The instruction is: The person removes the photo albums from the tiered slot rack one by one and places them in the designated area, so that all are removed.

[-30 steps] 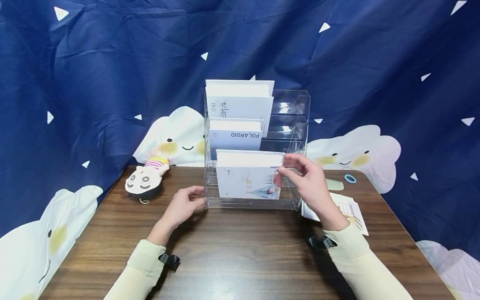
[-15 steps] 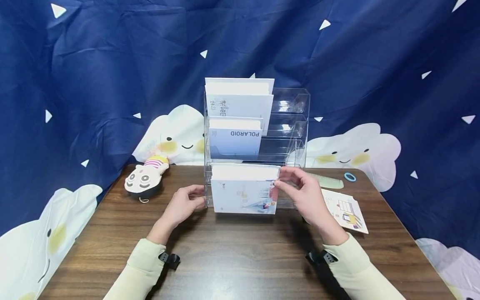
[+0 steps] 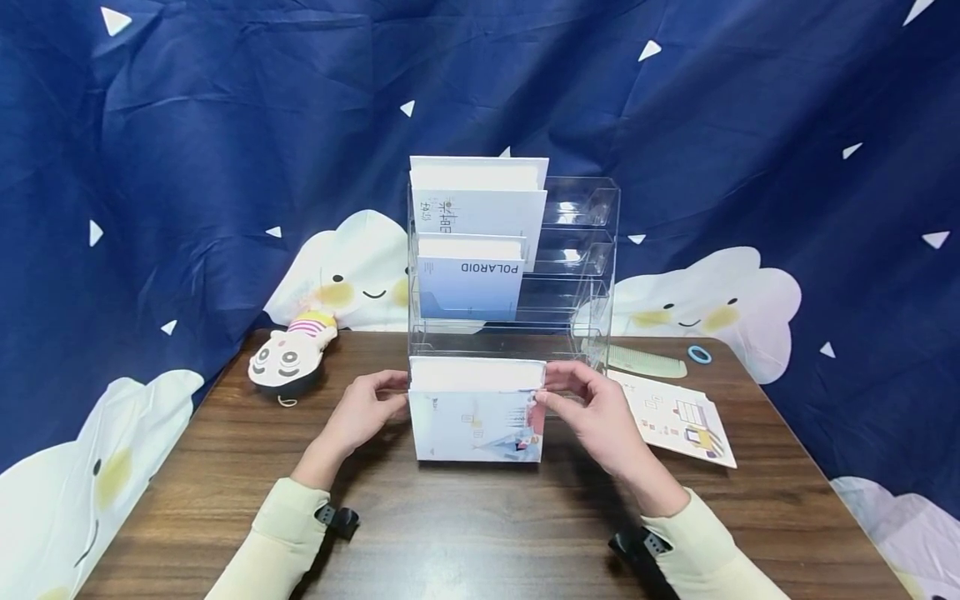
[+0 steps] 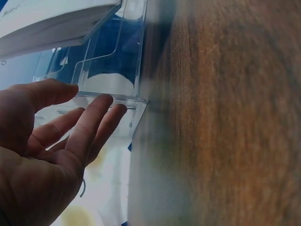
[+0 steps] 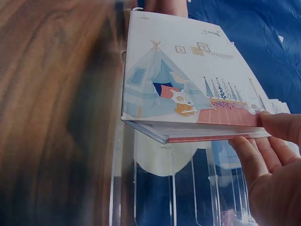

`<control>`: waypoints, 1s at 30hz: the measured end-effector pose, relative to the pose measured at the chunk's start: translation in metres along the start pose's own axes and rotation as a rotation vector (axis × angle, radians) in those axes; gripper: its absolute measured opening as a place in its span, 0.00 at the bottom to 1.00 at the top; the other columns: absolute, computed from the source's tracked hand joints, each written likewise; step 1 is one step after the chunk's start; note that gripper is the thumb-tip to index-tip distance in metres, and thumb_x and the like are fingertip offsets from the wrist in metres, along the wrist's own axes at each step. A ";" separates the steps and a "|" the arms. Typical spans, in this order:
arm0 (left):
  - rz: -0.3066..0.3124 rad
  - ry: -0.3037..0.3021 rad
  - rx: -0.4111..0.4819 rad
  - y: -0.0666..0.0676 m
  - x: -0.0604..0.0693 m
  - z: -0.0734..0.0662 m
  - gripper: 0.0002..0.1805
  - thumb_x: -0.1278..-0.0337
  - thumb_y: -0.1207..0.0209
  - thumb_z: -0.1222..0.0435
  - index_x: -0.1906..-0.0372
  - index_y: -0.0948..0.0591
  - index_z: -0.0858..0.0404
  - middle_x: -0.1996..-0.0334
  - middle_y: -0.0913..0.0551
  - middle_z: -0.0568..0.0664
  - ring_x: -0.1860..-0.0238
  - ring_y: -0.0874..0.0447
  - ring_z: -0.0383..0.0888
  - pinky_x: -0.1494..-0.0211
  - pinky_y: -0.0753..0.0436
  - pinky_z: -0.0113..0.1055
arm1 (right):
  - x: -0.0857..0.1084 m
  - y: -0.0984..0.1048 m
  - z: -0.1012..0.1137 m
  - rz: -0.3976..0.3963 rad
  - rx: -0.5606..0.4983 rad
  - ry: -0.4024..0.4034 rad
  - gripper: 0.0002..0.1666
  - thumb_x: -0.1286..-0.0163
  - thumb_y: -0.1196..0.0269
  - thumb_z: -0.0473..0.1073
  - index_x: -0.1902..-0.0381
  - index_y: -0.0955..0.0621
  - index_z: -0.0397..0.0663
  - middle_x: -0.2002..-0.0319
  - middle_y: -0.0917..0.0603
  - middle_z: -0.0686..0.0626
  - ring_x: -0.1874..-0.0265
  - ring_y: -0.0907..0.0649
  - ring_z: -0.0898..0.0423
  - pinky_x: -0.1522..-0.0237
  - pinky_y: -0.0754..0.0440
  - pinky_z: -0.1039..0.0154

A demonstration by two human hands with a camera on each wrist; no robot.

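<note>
My right hand (image 3: 600, 412) pinches the right edge of a white hardcover book (image 3: 476, 429), thumb on the front and fingers behind. A tent and a small animal decorate its cover (image 5: 188, 70). The book is upright in front of the clear acrylic rack (image 3: 577, 242), hiding the rack's lower front. At the rack's lower left corner, my left hand (image 3: 363, 412) holds the side edge between thumb and fingers, also seen in the left wrist view, where the hand (image 4: 56, 136) is at the clear rim (image 4: 127, 99). Higher tiers hold a blue POLAROID book (image 3: 468, 287) and a taller white book (image 3: 480, 212).
A white illustrated booklet (image 3: 678, 421) lies right of the rack on the wooden table (image 3: 465, 533). Behind it are a pale green comb (image 3: 648, 362) and a blue ring (image 3: 700, 355). A panda-like toy (image 3: 288, 362) lies at the left. A blue cloud-patterned curtain (image 3: 262, 125) hangs behind.
My right hand has drawn the white book down and toward me, out of the rack's lower tier to its front. My left hand has stayed at the rack's corner.
</note>
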State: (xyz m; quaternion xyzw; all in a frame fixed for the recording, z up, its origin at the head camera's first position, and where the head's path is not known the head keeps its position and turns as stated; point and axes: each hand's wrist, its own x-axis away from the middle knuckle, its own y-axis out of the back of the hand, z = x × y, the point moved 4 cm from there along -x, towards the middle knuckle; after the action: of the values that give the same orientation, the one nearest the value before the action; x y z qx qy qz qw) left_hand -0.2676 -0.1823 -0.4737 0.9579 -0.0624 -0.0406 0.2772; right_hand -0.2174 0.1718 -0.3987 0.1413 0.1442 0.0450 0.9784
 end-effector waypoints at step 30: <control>0.008 0.021 0.024 -0.001 0.000 0.002 0.23 0.22 0.34 0.65 0.29 0.16 0.67 0.38 0.08 0.62 0.43 0.05 0.52 0.40 0.08 0.45 | 0.027 -0.015 -0.028 0.125 0.050 -0.008 0.20 0.27 0.23 0.37 0.41 0.13 0.43 0.53 0.05 0.45 0.53 0.09 0.65 0.48 0.14 0.70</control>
State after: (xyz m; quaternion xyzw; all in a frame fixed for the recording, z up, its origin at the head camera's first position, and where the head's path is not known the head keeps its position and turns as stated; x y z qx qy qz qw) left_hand -0.2673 -0.1827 -0.4756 0.9613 -0.0635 -0.0285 0.2667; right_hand -0.1986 0.1683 -0.4357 0.1745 0.1322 0.1017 0.9704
